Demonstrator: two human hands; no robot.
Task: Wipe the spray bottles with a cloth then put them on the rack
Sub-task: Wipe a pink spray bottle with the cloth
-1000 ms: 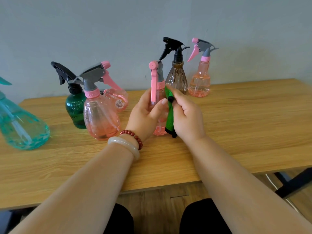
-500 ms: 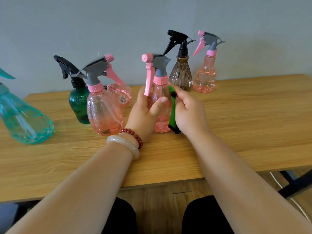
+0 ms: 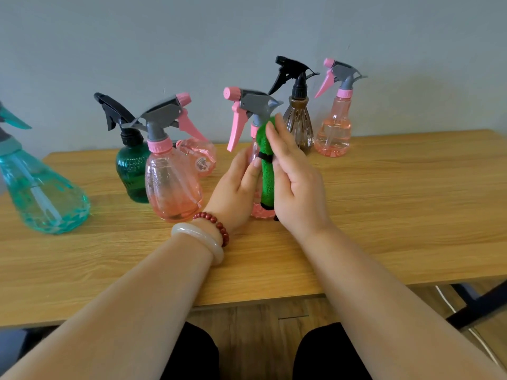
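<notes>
A slim pink spray bottle (image 3: 248, 111) with a grey head and pink trigger stands on the wooden table (image 3: 397, 204) in front of me. My left hand (image 3: 236, 190) grips its body from the left, thumb across the front. My right hand (image 3: 295, 182) presses a green cloth (image 3: 266, 165) against the bottle's right side, fingers straight and reaching up to the neck. The cloth covers most of the bottle's body. No rack is in view.
Other spray bottles stand around: a teal one (image 3: 41, 193) at far left, a dark green one (image 3: 131, 168), a round pink one (image 3: 171, 182), a small pink one (image 3: 201, 160) behind it, a brown one (image 3: 297, 124) and a pink one (image 3: 333, 130) at the back.
The bottle has turned, so its trigger now points left and its head shows side-on. My right hand slid the cloth up the bottle to the neck, fingers now straighter.
</notes>
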